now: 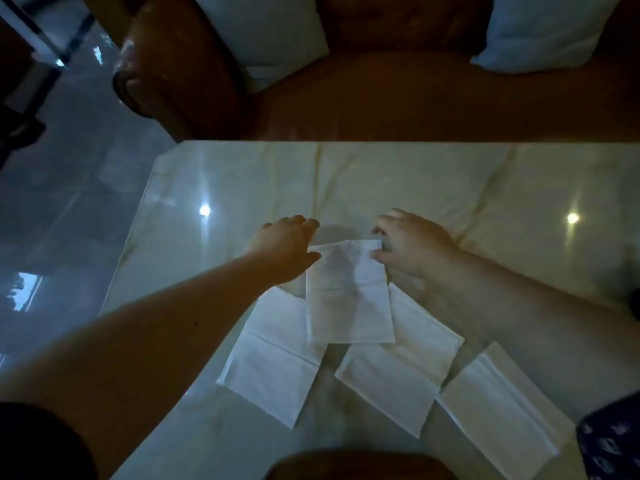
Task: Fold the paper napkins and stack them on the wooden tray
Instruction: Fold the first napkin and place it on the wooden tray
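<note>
A white paper napkin lies in the middle of the glass-topped table, overlapping two others. My left hand rests at its far left corner with fingers spread. My right hand pinches its far right corner between thumb and fingers. Three more white napkins lie nearer me: one at the left, one in the middle, one at the right. A curved brown wooden edge, possibly the tray, shows at the bottom of the view.
The table has a pale cloth under shiny glass, with its left edge running diagonally beside a tiled floor. A brown leather sofa with light cushions stands beyond the far edge.
</note>
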Demonstrator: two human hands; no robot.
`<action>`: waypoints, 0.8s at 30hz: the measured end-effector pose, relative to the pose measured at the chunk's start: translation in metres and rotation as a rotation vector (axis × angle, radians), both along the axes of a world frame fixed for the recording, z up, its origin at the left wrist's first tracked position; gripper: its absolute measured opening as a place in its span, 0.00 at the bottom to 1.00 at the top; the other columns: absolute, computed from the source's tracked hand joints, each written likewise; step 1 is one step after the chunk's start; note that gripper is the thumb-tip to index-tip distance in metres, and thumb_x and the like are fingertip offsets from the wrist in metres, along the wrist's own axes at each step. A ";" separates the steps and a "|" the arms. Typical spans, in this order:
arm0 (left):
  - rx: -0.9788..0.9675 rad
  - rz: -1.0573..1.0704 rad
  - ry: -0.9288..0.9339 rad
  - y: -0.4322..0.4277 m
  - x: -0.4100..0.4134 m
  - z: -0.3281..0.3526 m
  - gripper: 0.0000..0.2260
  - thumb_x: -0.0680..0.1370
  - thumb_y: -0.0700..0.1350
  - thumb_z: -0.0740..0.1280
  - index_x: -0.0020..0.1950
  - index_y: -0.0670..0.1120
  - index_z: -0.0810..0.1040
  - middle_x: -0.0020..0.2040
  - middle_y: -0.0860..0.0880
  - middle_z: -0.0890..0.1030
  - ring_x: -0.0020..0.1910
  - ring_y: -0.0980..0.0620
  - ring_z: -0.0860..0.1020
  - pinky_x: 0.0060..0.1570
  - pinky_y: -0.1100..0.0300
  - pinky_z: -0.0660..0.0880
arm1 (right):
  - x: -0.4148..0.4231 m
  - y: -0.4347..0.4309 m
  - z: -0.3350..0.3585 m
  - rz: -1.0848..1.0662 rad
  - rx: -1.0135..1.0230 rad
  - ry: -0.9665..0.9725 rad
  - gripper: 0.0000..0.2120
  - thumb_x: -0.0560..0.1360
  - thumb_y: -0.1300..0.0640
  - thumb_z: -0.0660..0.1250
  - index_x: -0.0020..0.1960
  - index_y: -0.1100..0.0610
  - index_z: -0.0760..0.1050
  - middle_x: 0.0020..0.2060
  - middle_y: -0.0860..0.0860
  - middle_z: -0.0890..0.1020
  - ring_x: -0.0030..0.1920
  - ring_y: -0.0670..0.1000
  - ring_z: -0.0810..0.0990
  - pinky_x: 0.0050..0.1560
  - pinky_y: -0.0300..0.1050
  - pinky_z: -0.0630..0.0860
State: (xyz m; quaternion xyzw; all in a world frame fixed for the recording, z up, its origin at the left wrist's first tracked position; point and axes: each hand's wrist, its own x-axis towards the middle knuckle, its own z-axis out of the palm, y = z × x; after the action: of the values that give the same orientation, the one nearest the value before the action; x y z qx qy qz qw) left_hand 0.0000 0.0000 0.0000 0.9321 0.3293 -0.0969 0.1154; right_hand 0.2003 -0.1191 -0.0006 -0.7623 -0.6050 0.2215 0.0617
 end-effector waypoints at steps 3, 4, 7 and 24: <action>-0.159 0.060 -0.074 0.005 0.002 -0.015 0.24 0.73 0.52 0.69 0.67 0.49 0.68 0.63 0.46 0.75 0.59 0.43 0.75 0.56 0.47 0.74 | 0.000 0.008 -0.007 0.005 -0.022 -0.015 0.19 0.69 0.46 0.70 0.57 0.52 0.73 0.57 0.52 0.75 0.57 0.54 0.75 0.50 0.47 0.71; -0.191 0.079 -0.088 0.005 0.002 -0.018 0.24 0.73 0.51 0.69 0.67 0.49 0.69 0.63 0.46 0.75 0.58 0.43 0.74 0.56 0.47 0.74 | -0.001 0.009 -0.008 0.000 -0.033 -0.016 0.19 0.69 0.46 0.71 0.56 0.52 0.74 0.56 0.52 0.75 0.57 0.54 0.75 0.50 0.48 0.71; -0.162 0.092 -0.116 0.007 0.003 -0.032 0.23 0.72 0.51 0.71 0.65 0.49 0.70 0.60 0.46 0.75 0.58 0.44 0.74 0.55 0.48 0.74 | 0.001 0.013 -0.015 -0.033 -0.048 0.027 0.15 0.68 0.48 0.71 0.52 0.52 0.74 0.52 0.52 0.77 0.53 0.54 0.77 0.48 0.47 0.72; -0.028 -0.050 -0.287 -0.043 -0.040 0.005 0.06 0.72 0.42 0.70 0.47 0.49 0.77 0.41 0.49 0.82 0.40 0.47 0.78 0.43 0.56 0.69 | -0.029 -0.058 0.002 0.069 0.273 0.248 0.04 0.70 0.59 0.69 0.41 0.52 0.75 0.35 0.43 0.74 0.37 0.46 0.75 0.36 0.40 0.70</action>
State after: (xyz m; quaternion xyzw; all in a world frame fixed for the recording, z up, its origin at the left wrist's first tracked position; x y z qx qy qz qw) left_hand -0.0403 -0.0434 0.0051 0.9426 0.2848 0.0301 0.1718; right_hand 0.1713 -0.1766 0.0015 -0.6924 -0.6431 0.2318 0.2309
